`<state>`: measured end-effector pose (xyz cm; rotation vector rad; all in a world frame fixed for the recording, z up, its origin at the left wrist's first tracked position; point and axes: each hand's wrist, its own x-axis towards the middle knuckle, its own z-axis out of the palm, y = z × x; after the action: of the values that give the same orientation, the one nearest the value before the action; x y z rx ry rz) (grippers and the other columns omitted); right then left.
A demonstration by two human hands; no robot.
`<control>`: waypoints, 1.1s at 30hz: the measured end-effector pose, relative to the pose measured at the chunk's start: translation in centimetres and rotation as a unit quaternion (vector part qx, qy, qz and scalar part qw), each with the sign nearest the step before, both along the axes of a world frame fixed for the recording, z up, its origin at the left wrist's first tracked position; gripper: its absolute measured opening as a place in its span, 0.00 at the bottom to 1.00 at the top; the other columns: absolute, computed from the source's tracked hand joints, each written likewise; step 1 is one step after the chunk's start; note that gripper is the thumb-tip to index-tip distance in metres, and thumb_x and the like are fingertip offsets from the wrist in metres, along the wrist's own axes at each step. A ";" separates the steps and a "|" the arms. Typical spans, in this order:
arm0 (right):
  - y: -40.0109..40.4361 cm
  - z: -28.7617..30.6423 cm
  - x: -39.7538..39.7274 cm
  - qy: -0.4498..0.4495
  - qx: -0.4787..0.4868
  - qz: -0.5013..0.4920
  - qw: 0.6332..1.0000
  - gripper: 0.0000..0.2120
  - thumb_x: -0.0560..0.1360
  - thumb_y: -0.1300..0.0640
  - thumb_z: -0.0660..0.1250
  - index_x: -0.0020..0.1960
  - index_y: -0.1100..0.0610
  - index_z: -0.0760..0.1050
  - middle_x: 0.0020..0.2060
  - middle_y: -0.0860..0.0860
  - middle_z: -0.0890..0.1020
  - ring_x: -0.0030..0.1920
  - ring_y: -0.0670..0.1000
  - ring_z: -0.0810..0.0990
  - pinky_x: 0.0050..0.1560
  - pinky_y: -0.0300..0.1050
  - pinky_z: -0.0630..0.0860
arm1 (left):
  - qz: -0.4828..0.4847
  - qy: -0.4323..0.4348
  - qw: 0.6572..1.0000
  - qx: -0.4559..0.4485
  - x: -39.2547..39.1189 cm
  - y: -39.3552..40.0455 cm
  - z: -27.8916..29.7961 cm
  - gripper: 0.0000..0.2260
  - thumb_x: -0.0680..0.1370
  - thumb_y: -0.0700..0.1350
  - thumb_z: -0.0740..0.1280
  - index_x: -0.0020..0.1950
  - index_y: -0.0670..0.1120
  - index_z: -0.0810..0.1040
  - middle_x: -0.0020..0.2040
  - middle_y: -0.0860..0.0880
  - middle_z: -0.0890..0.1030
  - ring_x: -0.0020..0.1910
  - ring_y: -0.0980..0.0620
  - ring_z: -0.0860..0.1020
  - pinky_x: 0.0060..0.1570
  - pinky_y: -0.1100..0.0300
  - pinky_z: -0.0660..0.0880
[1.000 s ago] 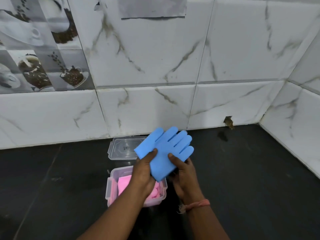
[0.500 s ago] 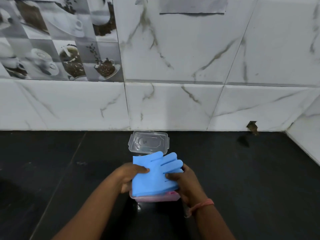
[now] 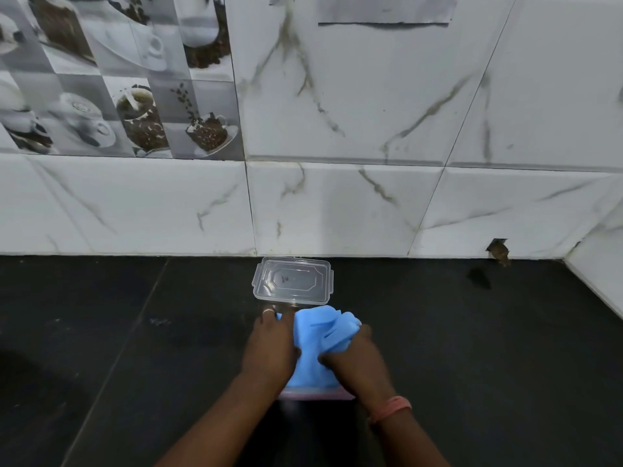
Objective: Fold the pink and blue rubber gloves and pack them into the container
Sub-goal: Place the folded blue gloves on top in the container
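Counter [image 3: 135, 365] stretches dark and bare to the left and right of the hands, meeting the tiled wall [image 3: 337, 214] across mid-frame. A clear lid [image 3: 292, 281] lies just before that wall. Below it, at lower centre, the blue glove [image 3: 317, 348] bulges over the container [image 3: 317, 395], only a pink rim showing. Left hand [image 3: 269, 345] and right hand [image 3: 357, 358] flank the glove, fingers curled, gripping its sides.

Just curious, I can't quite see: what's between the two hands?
In the head view, the blue glove lies between the left hand and right hand, over the container.
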<state>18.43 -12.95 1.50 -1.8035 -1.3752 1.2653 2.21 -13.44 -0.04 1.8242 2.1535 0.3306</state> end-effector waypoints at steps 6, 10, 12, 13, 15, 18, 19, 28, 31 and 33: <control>1.8 2.6 2.0 -0.453 0.132 0.104 0.875 0.26 0.65 0.38 0.73 0.58 0.50 0.73 0.56 0.52 0.78 0.58 0.56 0.78 0.51 0.48 0.74 | -0.052 0.002 0.998 -0.021 -1.5 1.4 -0.1 0.30 0.71 0.53 0.77 0.71 0.52 0.72 0.65 0.46 0.76 0.63 0.42 0.78 0.61 0.49 0.76; 4.2 1.1 0.8 -0.370 0.242 0.285 0.851 0.26 0.76 0.51 0.67 0.73 0.46 0.67 0.70 0.50 0.72 0.69 0.56 0.71 0.67 0.51 0.68 | -0.060 -0.041 0.997 0.027 -1.8 1.6 -0.6 0.16 0.80 0.53 0.68 0.66 0.50 0.77 0.58 0.45 0.80 0.59 0.42 0.79 0.58 0.49 0.77; 4.3 0.2 0.5 -0.332 0.253 0.319 0.851 0.21 0.77 0.57 0.64 0.70 0.48 0.73 0.65 0.48 0.77 0.62 0.54 0.76 0.61 0.49 0.73 | -0.055 -0.032 0.997 0.033 -2.0 1.7 -0.5 0.11 0.83 0.53 0.62 0.61 0.51 0.79 0.53 0.46 0.81 0.56 0.43 0.80 0.56 0.50 0.76; 4.1 -0.3 0.4 -0.324 0.276 0.308 0.851 0.20 0.76 0.60 0.63 0.67 0.48 0.76 0.61 0.48 0.80 0.58 0.54 0.78 0.58 0.49 0.75 | -0.054 -0.007 0.998 0.035 -2.1 1.9 -0.4 0.11 0.84 0.53 0.60 0.58 0.52 0.80 0.52 0.47 0.81 0.55 0.43 0.80 0.55 0.51 0.75; 3.4 -1.4 0.1 -0.322 0.324 0.276 0.846 0.19 0.73 0.62 0.63 0.61 0.49 0.81 0.52 0.47 0.83 0.52 0.53 0.79 0.51 0.47 0.77 | -0.055 0.064 0.995 0.046 -2.2 2.0 -0.1 0.11 0.83 0.53 0.59 0.56 0.54 0.80 0.51 0.49 0.82 0.57 0.45 0.78 0.56 0.50 0.70; 2.8 -2.2 0.0 -0.330 0.317 0.251 0.853 0.15 0.72 0.62 0.64 0.56 0.51 0.80 0.46 0.49 0.84 0.47 0.54 0.81 0.46 0.47 0.77 | -0.055 0.131 0.989 0.040 -1.7 2.2 -0.1 0.11 0.82 0.55 0.60 0.56 0.55 0.80 0.51 0.51 0.84 0.59 0.47 0.77 0.59 0.48 0.64; 2.6 -2.0 0.0 -0.340 0.308 0.237 0.856 0.11 0.72 0.61 0.65 0.53 0.51 0.77 0.42 0.51 0.85 0.44 0.55 0.82 0.41 0.47 0.75 | -0.053 0.147 0.987 0.040 -1.4 2.1 -0.2 0.11 0.81 0.56 0.61 0.56 0.55 0.80 0.51 0.51 0.85 0.59 0.47 0.77 0.59 0.48 0.62; 1.6 -3.6 0.0 -0.433 0.366 0.189 0.802 0.01 0.70 0.54 0.71 0.41 0.50 0.80 0.51 0.52 0.82 0.50 0.57 0.80 0.53 0.53 0.73 | -0.088 0.188 0.970 0.129 -0.2 -0.3 -0.4 0.14 0.67 0.52 0.79 0.51 0.53 0.84 0.49 0.51 0.85 0.48 0.45 0.80 0.47 0.49 0.72; 1.4 -3.5 0.4 -0.434 0.403 0.204 0.780 0.06 0.71 0.56 0.70 0.47 0.49 0.82 0.55 0.50 0.83 0.58 0.57 0.79 0.62 0.54 0.68 | -0.195 0.152 0.962 0.118 -0.3 -0.5 -0.7 0.17 0.72 0.51 0.75 0.61 0.55 0.83 0.57 0.55 0.84 0.57 0.49 0.81 0.57 0.54 0.76; 1.0 -3.1 0.4 -0.421 0.406 0.241 0.774 0.12 0.71 0.56 0.69 0.54 0.50 0.81 0.56 0.49 0.83 0.60 0.56 0.80 0.65 0.54 0.71 | -0.219 0.140 0.963 0.074 -0.5 -0.3 -0.6 0.22 0.75 0.52 0.70 0.70 0.55 0.77 0.67 0.54 0.80 0.66 0.49 0.77 0.67 0.55 0.70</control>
<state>18.85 -11.92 -1.64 -1.3870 -2.4674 -0.1738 1.66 -13.73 -0.63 2.4942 1.8485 0.1378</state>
